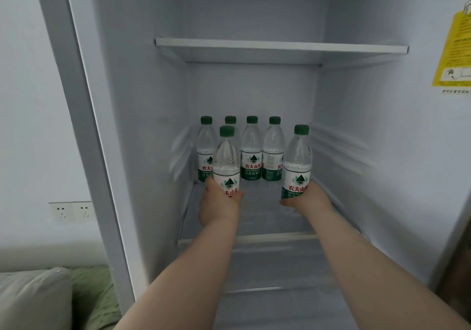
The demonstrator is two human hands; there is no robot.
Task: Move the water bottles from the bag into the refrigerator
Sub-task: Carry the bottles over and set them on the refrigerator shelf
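Observation:
Both arms reach into the open refrigerator (142,125). My left hand (219,206) grips a clear water bottle with a green cap (226,158) around its lower part, upright over the glass shelf (267,217). My right hand (309,198) grips a second such bottle (297,161) the same way, further right. Behind them several matching bottles stand in a row at the back of the shelf, one of them (251,151) in the middle. The bag is not in view.
An empty upper shelf (280,46) spans the fridge above the bottles. A yellow sticker (455,49) is on the right inner wall. Wall sockets (72,211) are on the wall to the left, and a grey and green cushion (51,299) lies below them.

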